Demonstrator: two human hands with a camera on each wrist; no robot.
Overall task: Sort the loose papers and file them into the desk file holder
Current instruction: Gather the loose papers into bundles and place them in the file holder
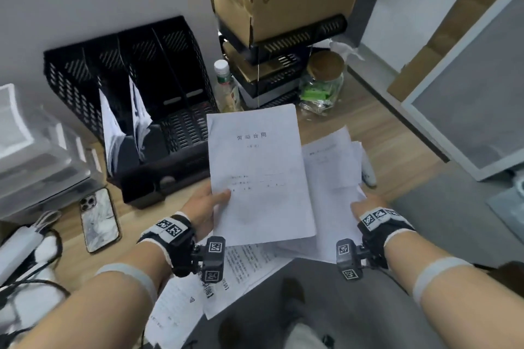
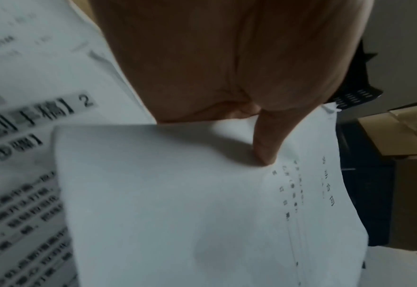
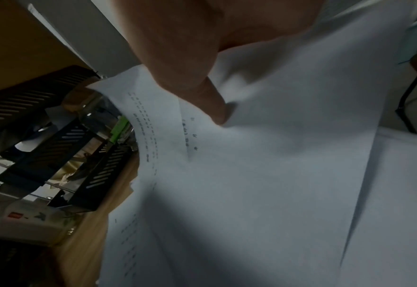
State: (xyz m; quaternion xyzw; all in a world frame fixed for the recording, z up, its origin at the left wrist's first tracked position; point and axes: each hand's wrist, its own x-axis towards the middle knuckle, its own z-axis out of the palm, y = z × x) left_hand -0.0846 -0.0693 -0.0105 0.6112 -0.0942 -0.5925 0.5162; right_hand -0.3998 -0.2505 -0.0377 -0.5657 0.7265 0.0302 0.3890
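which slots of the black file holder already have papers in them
The two left slots of the file holder each hold white papers leaning inside; the slots to their right look empty.

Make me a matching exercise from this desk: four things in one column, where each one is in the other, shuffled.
Things:
1. title page
2. phone
3. file holder
4. glass jar

Places:
A. lying on the desk, left of the left hand
B. against the wall, with papers in two of its slots
C. pinched by the left hand's thumb
D. at the back of the desk, beside the stacked black trays

Pairs: 1-C, 2-A, 3-B, 4-D
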